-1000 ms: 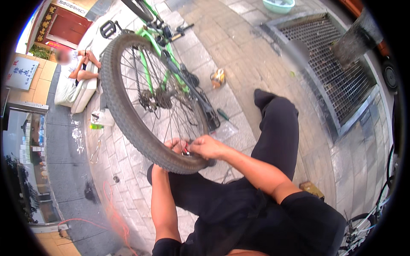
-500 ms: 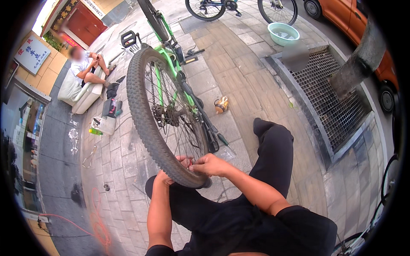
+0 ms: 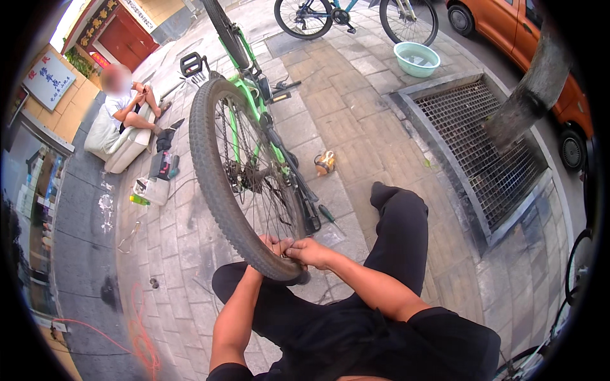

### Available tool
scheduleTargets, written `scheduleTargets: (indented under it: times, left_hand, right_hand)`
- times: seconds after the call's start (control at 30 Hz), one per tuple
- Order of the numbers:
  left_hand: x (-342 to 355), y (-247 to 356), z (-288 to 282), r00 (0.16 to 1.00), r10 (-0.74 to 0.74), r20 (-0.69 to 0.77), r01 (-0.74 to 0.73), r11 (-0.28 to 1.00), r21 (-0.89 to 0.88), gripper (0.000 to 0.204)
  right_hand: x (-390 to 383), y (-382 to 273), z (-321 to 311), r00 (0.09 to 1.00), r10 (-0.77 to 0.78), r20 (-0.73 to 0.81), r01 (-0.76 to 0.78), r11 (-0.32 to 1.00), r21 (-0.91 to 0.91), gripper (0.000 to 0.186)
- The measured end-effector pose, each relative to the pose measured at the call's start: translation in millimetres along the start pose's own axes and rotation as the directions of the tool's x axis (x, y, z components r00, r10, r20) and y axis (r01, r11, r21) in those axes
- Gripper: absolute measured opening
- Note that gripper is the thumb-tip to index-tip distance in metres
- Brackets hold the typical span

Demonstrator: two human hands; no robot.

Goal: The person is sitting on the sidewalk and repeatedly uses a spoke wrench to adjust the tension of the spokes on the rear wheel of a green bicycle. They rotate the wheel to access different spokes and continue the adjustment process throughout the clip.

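A green-framed bicycle [image 3: 246,95] stands before me, its knobby rear wheel [image 3: 206,143] reaching down between my knees. My left hand [image 3: 272,244] comes round the tyre from the left, fingers bent in at the rim and spokes. From the other side my right hand [image 3: 308,253] meets it at the lower inside of the rim, thumb and fingers pinched together. The fingertips of both hands nearly touch; what lies between them is too small and covered to name. Part of my left palm is hidden by the tyre.
A green-handled screwdriver [image 3: 326,213] and an orange-and-black object [image 3: 325,163] lie on the paving. At left are a toolbox [image 3: 164,166] and a seated person [image 3: 130,105]. A basin of water [image 3: 416,60], a tree grate [image 3: 476,133] and an orange car [image 3: 502,28] are right.
My hands stay at the same place on the rim, with small finger shifts. A small red bit seen earlier at my fingertips no longer shows. The view has shifted slightly.
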State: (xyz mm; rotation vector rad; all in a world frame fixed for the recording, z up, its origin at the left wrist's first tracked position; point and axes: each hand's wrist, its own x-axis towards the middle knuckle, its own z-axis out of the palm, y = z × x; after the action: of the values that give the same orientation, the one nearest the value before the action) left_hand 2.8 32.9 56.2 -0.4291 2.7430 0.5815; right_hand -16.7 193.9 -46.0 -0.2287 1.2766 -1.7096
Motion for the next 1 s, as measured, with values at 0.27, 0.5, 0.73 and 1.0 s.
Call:
scheduleTargets:
  times: [0.27, 0.5, 0.73, 1.0]
  left_hand:
    - [1.5, -39.9, 31.8, 0.991, 0.096, 0.098, 0.014, 0.637, -0.771, 0.032]
    - [-15.4, -40.6, 25.2, 0.869, 0.378, 0.319, 0.395, -0.144, -0.907, 0.027]
    - [3.3, -53.5, 50.7, 0.741, 0.652, 0.159, 0.469, -0.333, -0.818, 0.041]
    - [4.7, -60.4, 37.4, 0.934, 0.231, 0.274, 0.274, 0.031, -0.961, 0.014]
  right_hand:
    - [-10.2, -1.4, -2.7, 1.0, 0.005, -0.019, -0.004, 0.998, 0.068, 0.023]
    - [-25.3, -21.1, 8.4, 0.999, 0.048, 0.018, -0.05, 0.985, 0.168, 0.029]
    - [-26.2, -22.9, 4.4, 0.996, 0.027, 0.09, -0.053, 0.955, 0.291, 0.021]
    - [-29.2, -27.4, 4.4, 0.998, 0.067, 0.018, -0.07, 0.964, 0.256, 0.027]
